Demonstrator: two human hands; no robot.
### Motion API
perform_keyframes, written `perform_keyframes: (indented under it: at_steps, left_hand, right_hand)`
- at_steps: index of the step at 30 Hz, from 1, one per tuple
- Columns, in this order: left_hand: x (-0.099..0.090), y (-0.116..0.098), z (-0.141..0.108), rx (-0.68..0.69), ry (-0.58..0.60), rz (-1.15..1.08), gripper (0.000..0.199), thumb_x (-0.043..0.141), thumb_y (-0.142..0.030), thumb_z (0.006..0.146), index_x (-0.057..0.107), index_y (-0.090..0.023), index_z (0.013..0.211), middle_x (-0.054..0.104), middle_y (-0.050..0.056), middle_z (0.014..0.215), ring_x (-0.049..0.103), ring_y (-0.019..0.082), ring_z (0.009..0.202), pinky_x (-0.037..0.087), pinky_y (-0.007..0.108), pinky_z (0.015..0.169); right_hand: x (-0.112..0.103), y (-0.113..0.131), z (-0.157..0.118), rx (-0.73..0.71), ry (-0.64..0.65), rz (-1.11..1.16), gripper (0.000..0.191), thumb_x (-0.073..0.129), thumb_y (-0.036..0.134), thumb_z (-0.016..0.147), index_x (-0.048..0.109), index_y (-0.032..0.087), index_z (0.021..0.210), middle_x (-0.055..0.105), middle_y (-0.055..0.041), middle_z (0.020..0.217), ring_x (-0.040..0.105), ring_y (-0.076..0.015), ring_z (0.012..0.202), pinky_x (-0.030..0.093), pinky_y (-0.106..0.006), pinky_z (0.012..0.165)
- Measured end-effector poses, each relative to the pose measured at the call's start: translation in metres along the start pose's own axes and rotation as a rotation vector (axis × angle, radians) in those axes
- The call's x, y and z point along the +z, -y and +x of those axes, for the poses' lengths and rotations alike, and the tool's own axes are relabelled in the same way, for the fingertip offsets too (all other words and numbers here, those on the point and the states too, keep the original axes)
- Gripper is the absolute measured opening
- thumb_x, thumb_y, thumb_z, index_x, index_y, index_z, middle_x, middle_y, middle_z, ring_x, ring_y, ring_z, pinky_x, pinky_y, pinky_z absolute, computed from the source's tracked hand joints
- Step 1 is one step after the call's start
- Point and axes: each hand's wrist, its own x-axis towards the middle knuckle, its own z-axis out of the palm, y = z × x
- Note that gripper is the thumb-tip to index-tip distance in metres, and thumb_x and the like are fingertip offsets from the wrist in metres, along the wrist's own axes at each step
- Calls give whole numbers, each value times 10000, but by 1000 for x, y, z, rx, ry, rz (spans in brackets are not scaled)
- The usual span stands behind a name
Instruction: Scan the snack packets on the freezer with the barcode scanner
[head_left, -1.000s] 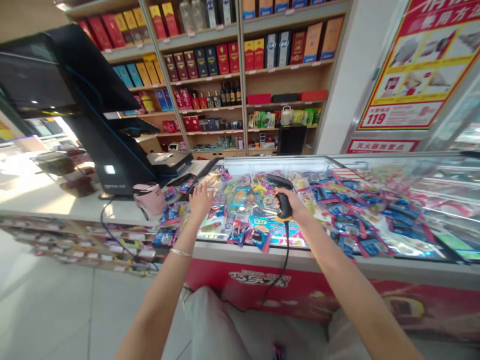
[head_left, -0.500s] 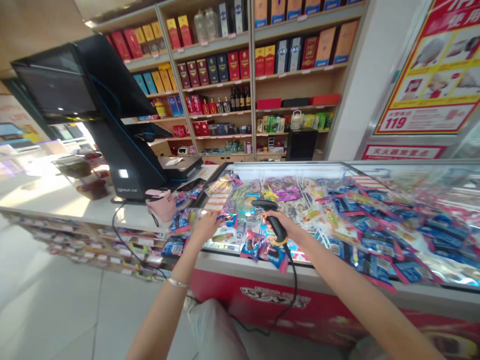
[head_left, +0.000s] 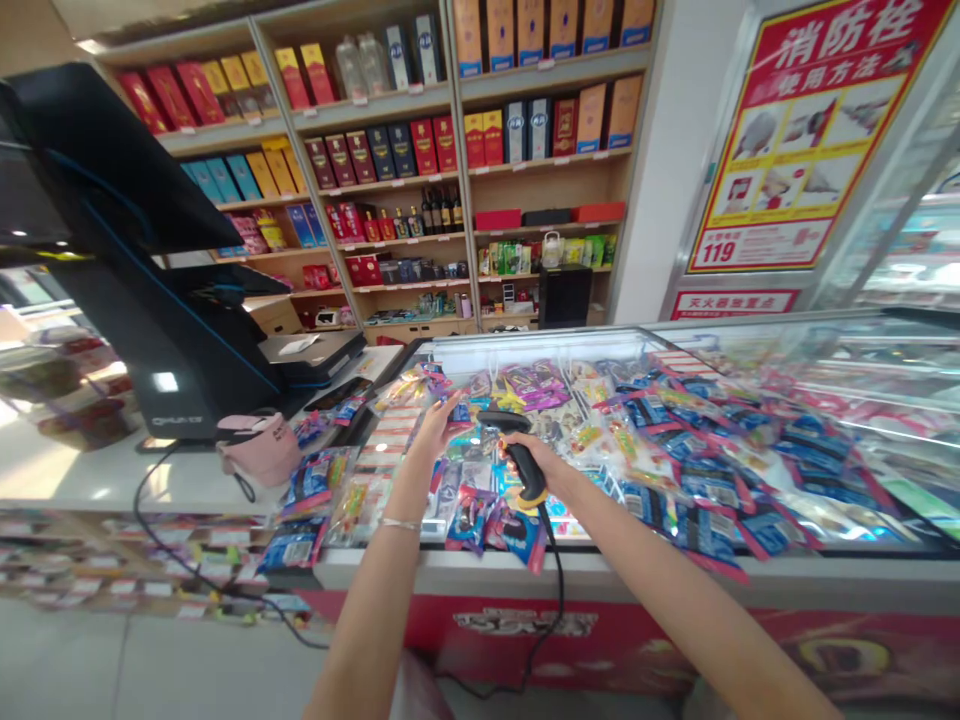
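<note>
In my right hand point(head_left: 541, 462) is a black barcode scanner point(head_left: 529, 475) with yellow trim, my fingers wrapped round its handle. Its head points left over the glass top, and its cord hangs down the counter front. My left hand point(head_left: 436, 428) is over the glass, fingers stretched out and thumb apart, beside a small blue packet point(head_left: 463, 411); whether it touches the packet I cannot tell. Below the scanner lie pink-and-blue snack packets point(head_left: 471, 517) by the front edge. A big spread of blue packets point(head_left: 709, 478) covers the right side.
A black checkout terminal point(head_left: 169, 330) stands on the left counter, with a pink pouch point(head_left: 259, 450) in front. More blue packets point(head_left: 307, 480) lie at the left corner of the glass-topped freezer point(head_left: 450, 572). Shelves of boxed bottles point(head_left: 382, 150) line the back wall.
The view has swung to the right. My left hand has moved up and forward across the glass, its fingers now spread from the packets they were at. The scanner stays in my right hand.
</note>
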Motion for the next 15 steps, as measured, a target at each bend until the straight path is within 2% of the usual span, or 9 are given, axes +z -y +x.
perform_keyframes:
  at_steps: [2,5,10,15]
  left_hand:
    - [5,8,0,-8,-5,39,438,730,-444,697,593,-166,1006,664,19,777,666,161,658,572,290,599]
    - [1,14,0,8,-3,191,455,746,-477,659,628,-166,970,617,-18,676,629,138,561,532,250,496]
    - [-13,10,-4,-4,75,336,440,676,-508,701,712,-154,959,601,-8,616,574,111,464,434,193,383]
    - [-16,8,-6,-54,15,337,376,672,-444,694,729,-123,882,583,-3,548,520,96,407,372,181,358]
  right_hand:
    - [-1,1,-1,-31,-56,-23,133,575,226,728,600,149,623,591,-8,524,480,-81,374,403,-188,363]
    - [-4,1,-1,-123,-97,-131,116,603,204,706,602,149,603,604,-14,509,500,-101,353,407,-208,349]
    - [-8,-1,-1,-177,-60,-331,149,640,193,697,607,154,557,603,-28,471,531,-124,343,416,-213,341]
    - [-7,0,-7,-168,-54,-456,185,619,184,726,618,154,544,614,-43,478,541,-139,347,437,-234,338]
